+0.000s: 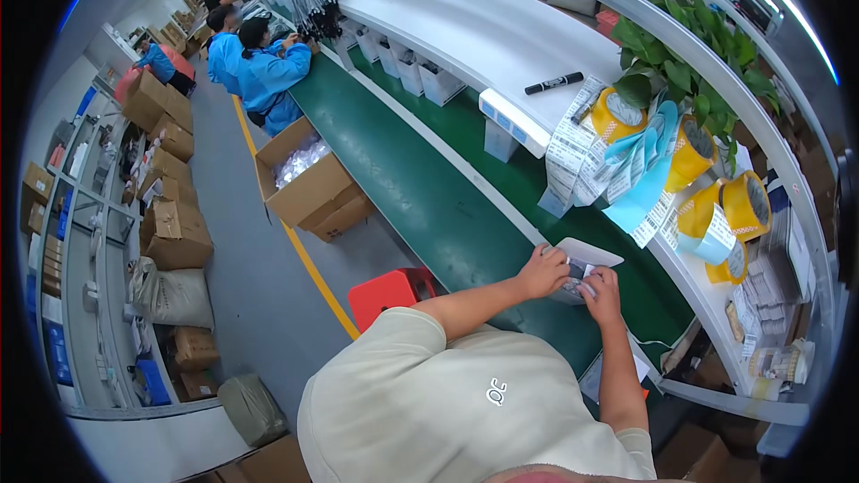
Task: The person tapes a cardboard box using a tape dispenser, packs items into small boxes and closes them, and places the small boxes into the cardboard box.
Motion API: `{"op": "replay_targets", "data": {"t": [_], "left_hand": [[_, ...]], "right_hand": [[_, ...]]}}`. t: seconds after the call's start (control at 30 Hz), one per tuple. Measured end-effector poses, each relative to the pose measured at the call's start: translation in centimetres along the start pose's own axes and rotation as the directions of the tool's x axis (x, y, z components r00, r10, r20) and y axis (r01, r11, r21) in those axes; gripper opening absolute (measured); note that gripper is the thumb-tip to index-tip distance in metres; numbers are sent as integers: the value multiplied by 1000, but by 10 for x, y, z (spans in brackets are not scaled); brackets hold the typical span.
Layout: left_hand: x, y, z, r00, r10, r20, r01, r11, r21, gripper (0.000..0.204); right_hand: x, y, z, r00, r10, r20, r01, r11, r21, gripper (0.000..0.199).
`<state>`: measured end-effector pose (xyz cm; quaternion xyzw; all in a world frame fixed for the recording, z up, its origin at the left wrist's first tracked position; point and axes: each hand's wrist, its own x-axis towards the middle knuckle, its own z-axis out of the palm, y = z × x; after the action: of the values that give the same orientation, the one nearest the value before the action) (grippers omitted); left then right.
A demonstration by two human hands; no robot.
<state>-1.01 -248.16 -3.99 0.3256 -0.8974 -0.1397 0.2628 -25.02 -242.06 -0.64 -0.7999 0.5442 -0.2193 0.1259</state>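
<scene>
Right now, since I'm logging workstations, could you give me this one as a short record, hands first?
Left hand: at the left side of a small white box
Right hand: at its right side
Box state: open
Work surface: green bench
Raised shelf: white, black marker lying on it
Left of bench: red stool, open cardboard box

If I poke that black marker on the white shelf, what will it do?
The black marker would probably roll if pushed sideways, since its body looks slim and rounded. It's likely light, being so thin. The paper labels by its right end might slow it.
</scene>
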Motion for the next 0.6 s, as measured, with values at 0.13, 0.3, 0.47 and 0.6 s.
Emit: {"op": "replay_targets", "data": {"t": [0.13, 0.3, 0.47, 0.6], "left_hand": [[-4, 16, 2, 934, -244, -261, 185, 955, -232, 61], [-8, 22, -4, 708, -617, -343, 497, 781, -379, 59], [-7, -7, 5, 995, -57, -81, 23, 931, -365, 68], [-17, 6, -26, 964, 240, 111, -220, 961, -169, 73]], "right_hand": [[-3, -9, 27, 941, 203, -271, -168, 975, 146, 68], [4, -24, 33, 746, 576, -333, -364, 772, 521, 73], [-29, 56, 56, 928, 161, -337, -50, 949, 313, 82], [-35, 52, 47, 978, 98, -184, -57, 974, 220, 92]]}}
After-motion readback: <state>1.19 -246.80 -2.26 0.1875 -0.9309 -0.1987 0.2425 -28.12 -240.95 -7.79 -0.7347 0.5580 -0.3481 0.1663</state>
